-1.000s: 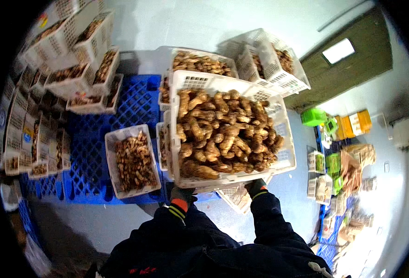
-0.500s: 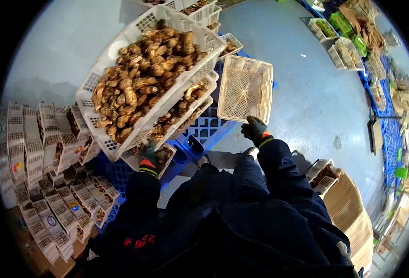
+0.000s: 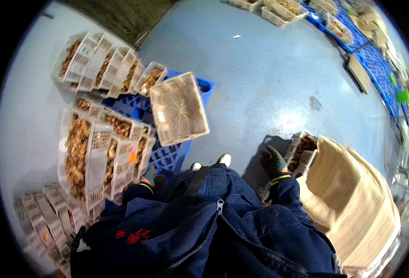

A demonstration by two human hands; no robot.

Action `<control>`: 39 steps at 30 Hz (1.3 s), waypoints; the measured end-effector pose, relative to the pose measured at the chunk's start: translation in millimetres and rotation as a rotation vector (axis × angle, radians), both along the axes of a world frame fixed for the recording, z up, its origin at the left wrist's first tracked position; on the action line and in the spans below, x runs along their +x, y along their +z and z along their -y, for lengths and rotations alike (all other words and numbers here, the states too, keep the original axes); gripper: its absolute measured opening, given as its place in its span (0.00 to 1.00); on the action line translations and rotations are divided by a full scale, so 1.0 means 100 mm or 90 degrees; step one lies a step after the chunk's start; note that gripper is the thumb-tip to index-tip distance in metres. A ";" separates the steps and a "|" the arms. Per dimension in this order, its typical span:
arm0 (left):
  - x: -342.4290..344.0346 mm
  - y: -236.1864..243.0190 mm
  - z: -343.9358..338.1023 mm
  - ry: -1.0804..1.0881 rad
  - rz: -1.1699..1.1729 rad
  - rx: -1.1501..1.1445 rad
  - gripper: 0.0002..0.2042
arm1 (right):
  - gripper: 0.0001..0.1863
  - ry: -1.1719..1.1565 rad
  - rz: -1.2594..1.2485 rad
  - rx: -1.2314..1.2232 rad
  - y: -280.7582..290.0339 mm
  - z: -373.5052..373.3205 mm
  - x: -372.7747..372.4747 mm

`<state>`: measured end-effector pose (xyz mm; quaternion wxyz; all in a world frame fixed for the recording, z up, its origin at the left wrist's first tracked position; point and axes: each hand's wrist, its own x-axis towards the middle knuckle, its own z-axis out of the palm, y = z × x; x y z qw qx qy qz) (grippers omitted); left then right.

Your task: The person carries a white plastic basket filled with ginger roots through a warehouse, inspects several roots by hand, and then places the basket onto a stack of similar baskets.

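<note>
My right hand (image 3: 273, 162), in a dark glove with an orange cuff, hangs beside a white crate of dark brown pieces (image 3: 302, 153). Its fingers are loosely bent, thumb apart, and nothing shows in them. At the lower left, my left hand (image 3: 149, 176), gloved the same way, is beside the stacked white crates (image 3: 95, 160); most of its fingers are hidden or blurred. Brown mushrooms (image 3: 77, 153) fill the top crate of that stack. Farther off, a white plastic basket (image 3: 180, 111) with its bare mesh bottom showing rests over the blue pallet (image 3: 176, 153).
More crate stacks (image 3: 95, 60) stand at the far left and others (image 3: 51, 222) at the lower left. A beige corrugated sheet (image 3: 352, 199) curves up at my right. Blue pallets (image 3: 371, 60) with crates line the far right. Blue floor (image 3: 241, 83) spreads ahead.
My view has turned right and drawn back from the mushroom crates. My right hand has moved away from the mesh basket, to beside the crate at right. The left stays by the stack.
</note>
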<state>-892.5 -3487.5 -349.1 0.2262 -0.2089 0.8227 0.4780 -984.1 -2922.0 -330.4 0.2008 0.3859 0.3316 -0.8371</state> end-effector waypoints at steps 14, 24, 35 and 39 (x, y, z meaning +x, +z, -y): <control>-4.00 1.76 -4.78 -0.397 -0.089 0.646 0.27 | 0.43 -0.182 -0.535 -0.389 2.38 -0.29 -2.80; -5.67 2.30 -7.28 -0.478 0.042 0.702 0.22 | 0.24 -0.289 -0.680 -0.325 2.61 -2.34 -4.25; -7.10 2.74 -10.24 -0.318 0.319 1.043 0.26 | 0.22 -0.621 -0.560 0.138 2.23 -5.32 -5.00; -7.41 3.40 -11.11 -0.377 0.231 0.944 0.37 | 0.25 -0.738 -1.014 -0.963 2.38 -5.73 -6.20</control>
